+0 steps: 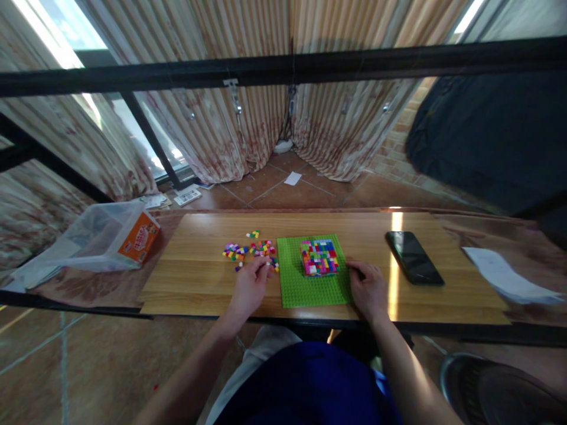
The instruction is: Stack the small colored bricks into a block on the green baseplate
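My left hand (pixel 252 286) is closed in a pinch at the near edge of a loose pile of small coloured toy bricks (pixel 234 251). A tiny whitish brick (pixel 268 264) shows at its fingertips. To the right lies a green studded baseplate (pixel 292 292), bearing a low, multicoloured block of bricks (pixel 319 258) with an uneven colour pattern on top. My right hand (pixel 368 289) rests at the baseplate's right edge with curled fingers. Its fingertips touch or nearly touch that edge, and whatever they may hold is hidden.
A black phone (pixel 414 258) lies on the wooden board (pixel 195 283) at right. Beyond the board's ends are a clear plastic box (pixel 106 233) with an orange label at left and white paper (pixel 509 274) at right. A dark metal bar (pixel 266 69) crosses before the curtains.
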Action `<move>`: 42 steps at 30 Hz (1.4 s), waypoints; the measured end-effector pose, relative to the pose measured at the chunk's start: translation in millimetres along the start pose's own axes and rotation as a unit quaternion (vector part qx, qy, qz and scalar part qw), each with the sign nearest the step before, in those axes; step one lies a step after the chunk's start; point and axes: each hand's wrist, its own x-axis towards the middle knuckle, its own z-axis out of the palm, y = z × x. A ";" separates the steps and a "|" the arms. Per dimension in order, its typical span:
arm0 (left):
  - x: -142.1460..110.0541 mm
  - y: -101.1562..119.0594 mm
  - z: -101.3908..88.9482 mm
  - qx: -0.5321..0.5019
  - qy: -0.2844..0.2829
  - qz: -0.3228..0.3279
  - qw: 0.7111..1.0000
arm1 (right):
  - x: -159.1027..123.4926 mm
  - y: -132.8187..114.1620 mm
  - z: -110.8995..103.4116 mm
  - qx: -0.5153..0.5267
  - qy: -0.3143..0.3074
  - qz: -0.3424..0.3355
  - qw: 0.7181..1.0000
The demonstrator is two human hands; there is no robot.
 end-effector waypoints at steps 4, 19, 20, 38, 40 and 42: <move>-1.4 4.2 -1.2 -0.031 0.024 -0.021 0.999 | -0.2 -0.4 -0.1 0.001 0.001 -0.001 1.000; 12.5 -12.7 -32.3 0.296 0.051 0.035 0.953 | -0.8 -0.5 -0.2 0.004 0.005 -0.004 1.000; 14.4 -13.5 -34.2 0.318 0.051 0.025 0.946 | -0.9 -0.7 -0.2 0.003 0.005 -0.004 1.000; 23.1 -12.1 -12.4 0.029 0.028 0.018 0.999 | -0.3 -1.0 -0.2 -0.005 0.000 0.006 1.000; 20.8 -5.2 -0.2 -0.011 0.011 0.035 0.999 | -0.4 -1.4 -0.3 -0.005 0.001 0.007 1.000; 18.9 5.5 11.6 -0.020 -0.006 0.052 0.998 | -0.4 -1.9 -0.5 -0.004 0.001 0.008 1.000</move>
